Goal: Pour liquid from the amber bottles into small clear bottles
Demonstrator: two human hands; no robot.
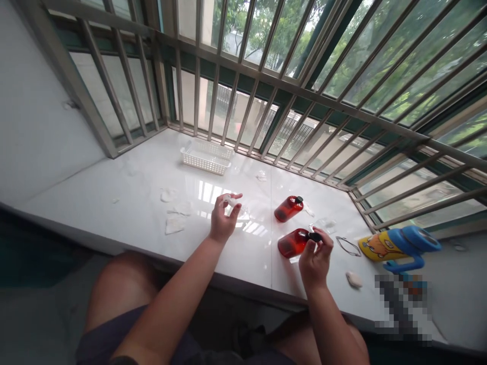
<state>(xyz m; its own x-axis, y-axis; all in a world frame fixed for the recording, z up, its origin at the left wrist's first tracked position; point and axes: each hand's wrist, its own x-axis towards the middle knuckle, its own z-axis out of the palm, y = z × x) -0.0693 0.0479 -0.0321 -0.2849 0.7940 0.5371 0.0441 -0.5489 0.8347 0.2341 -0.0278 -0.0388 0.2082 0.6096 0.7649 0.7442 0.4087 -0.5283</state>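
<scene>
Red bottle [291, 244] is sitting right of the middle on the white counter [239, 263], near its front edge (I cannot tell if it is leaning). The right hand [317, 261] is pinching its black top [314, 236] between thumb and fingers. The left hand [223, 218] is gripping a small whitish bit [230, 201], too blurry to name, with one fingertip poking out. Handling the bottle's top looks like the step in hand; the next move seems to be calling for a steady bottle. A second red bottle [287, 210] is taking up room behind it, toward the back edge. More open room is lying toward the left corner.
</scene>
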